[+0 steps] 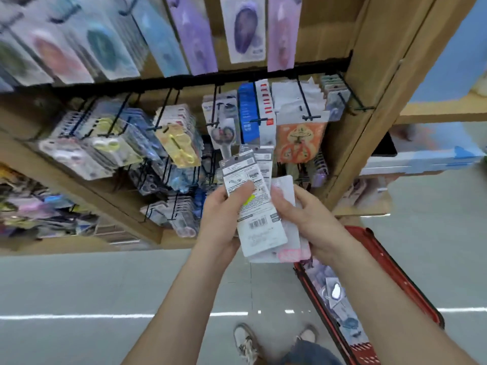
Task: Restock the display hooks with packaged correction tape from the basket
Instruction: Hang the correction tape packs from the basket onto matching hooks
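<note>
Shelf unit [369,75] filled the view, with rows of hanging stock. The red basket [390,262] was low right, beside the right forearm, with more packs [334,293] inside; couldn't tell what carried it.

Left hand [224,214] had its fingers curled round a fanned stack of correction tape packs [253,206], thumb pressed on the front card. Right hand [311,214] pinched the rightmost pack [283,191], thumb on top. The stack was just below the hooks [307,106] and nothing was hung yet.

Risks:
- Loose fan. Pulling one pack could drag its neighbours out of the left grip.
- Hang holes weren't visible from here, so the hook tip could miss one and bend the card.
- The hooks carried mixed products, so a pack could easily go on the wrong one.
</note>
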Demonstrator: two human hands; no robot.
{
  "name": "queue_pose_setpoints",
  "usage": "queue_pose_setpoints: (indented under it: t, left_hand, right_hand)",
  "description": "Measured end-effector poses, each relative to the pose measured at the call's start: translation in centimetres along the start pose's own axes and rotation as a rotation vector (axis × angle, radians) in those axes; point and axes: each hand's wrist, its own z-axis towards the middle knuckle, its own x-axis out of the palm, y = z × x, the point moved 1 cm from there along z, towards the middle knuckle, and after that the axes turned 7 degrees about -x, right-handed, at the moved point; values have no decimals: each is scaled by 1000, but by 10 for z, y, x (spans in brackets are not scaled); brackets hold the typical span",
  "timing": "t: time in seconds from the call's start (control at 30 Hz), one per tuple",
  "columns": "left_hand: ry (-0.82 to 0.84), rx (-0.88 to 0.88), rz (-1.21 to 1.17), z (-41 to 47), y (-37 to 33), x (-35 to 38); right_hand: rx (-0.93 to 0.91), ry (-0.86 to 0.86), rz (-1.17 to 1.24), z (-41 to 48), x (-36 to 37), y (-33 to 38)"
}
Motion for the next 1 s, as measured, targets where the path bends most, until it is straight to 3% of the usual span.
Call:
queue_pose_setpoints:
  t: [0.13,0.27,0.4,0.47,0.57,0.7,0.87,1.0]
  left_hand:
    - [-51,6,-36,1,-12,-34]
    - [-138,131,-9,-1,-33,-67]
    - [-394,471,633,-10,-63,-85]
    - [-444,591,872,-15,-69,-75]
    - [-377,667,990,-17,-67,-60]
    - [-233,692,972,-21,-70,-63]
    - [-223,830,1134,-24,-72,-70]
    - [55,664,823,-27,-85,-81]
  right_hand:
    - [56,-88,16,10,22,-15]
    - [24,-251,-127,18,37,-16]
    - [-111,-339,-276,21,59,-3]
    - [-160,-338,-309,22,79,2]
    - [-241,-340,-351,23,109,11]
    - [-277,-261,-208,23,123,19]
    - [-249,-167,-113,33,126,15]
    - [-134,-204,95,45,115,12]
